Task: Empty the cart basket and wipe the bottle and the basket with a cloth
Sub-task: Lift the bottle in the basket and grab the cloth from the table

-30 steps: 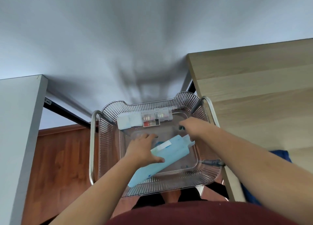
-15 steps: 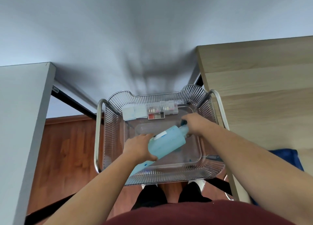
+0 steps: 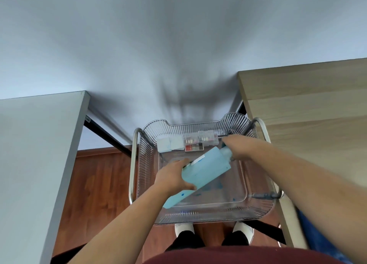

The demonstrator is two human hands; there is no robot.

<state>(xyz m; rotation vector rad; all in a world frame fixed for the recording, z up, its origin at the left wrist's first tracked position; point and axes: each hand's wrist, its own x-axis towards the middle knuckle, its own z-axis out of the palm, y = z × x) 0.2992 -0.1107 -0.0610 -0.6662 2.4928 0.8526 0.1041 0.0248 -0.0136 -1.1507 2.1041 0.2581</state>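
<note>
A light blue bottle lies tilted over the clear ribbed cart basket, its cap end pointing to the far right. My left hand grips its lower body from the left. My right hand is closed around its cap end. Several small clear boxes with red and white contents sit along the basket's far wall. The blue cloth shows at the lower right, under my right forearm.
The basket sits in a metal cart frame. A light wooden table stands right of it, a white surface left. A grey wall is behind. Wooden floor and my feet show below.
Both hands have lifted the bottle up off the basket floor and toward the right. The view has tilted, so the basket sits lower in frame.
</note>
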